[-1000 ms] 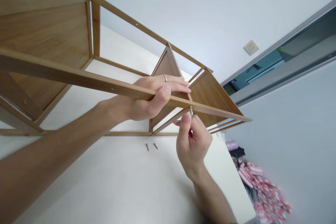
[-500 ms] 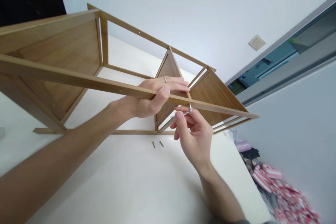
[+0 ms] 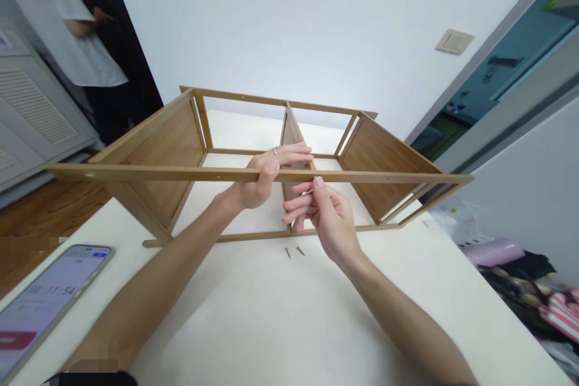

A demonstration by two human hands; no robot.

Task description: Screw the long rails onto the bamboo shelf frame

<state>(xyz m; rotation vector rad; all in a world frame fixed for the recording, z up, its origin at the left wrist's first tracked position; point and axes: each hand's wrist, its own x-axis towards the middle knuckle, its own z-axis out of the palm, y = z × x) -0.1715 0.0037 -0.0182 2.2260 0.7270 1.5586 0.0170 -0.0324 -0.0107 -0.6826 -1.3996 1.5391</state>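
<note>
A wooden shelf frame point(image 3: 371, 177) lies on its side on the white table, with a middle shelf panel point(image 3: 296, 129) between two end panels. My left hand point(image 3: 257, 184) is wrapped round the near rail, thumb in front and ringed fingers reaching back over the middle panel. Just right of it, my right hand point(image 3: 328, 217) is at the rail's underside. Its thumb tip touches the rail where the panel meets it, and the other fingers are loosely curled. The hex key seen in this hand half a second ago is hidden now. Two screws point(image 3: 294, 251) lie below the frame.
A phone point(image 3: 49, 307) showing a timer lies at the table's left side. Beyond the left end stands a person point(image 3: 94, 42) in a white top, near a louvred cabinet point(image 3: 34, 102). Past the table's right edge are a purple roll point(image 3: 493, 251) and piled cloth point(image 3: 561, 313).
My view has turned, so the frame looks more level and the phone and the person have come into view. The right thumb has moved up against the rail, and the hex key no longer shows.
</note>
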